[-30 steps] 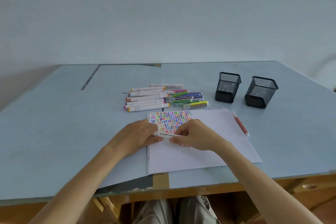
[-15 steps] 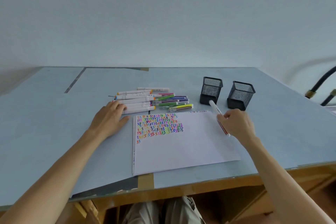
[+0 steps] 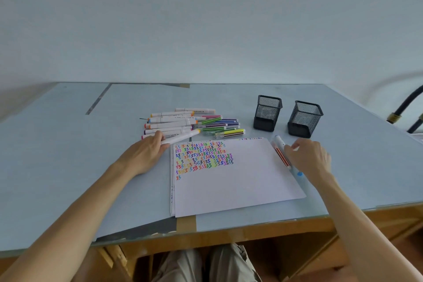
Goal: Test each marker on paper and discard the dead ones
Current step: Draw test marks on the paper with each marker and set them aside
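A white twin-tip marker [image 3: 180, 137] is gripped by the left hand [image 3: 146, 155] at the marker pile [image 3: 190, 123], likely for testing on the scribbled paper [image 3: 229, 174]. A white marker [image 3: 279, 141] is touched beside the paper by the right hand [image 3: 309, 158], fingers loose, probably set aside near the mesh cups [image 3: 304, 119].

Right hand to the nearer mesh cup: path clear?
Probably yes. The right hand sits just in front of the nearer mesh cup, with only bare table between them. The white marker lies off to its left.
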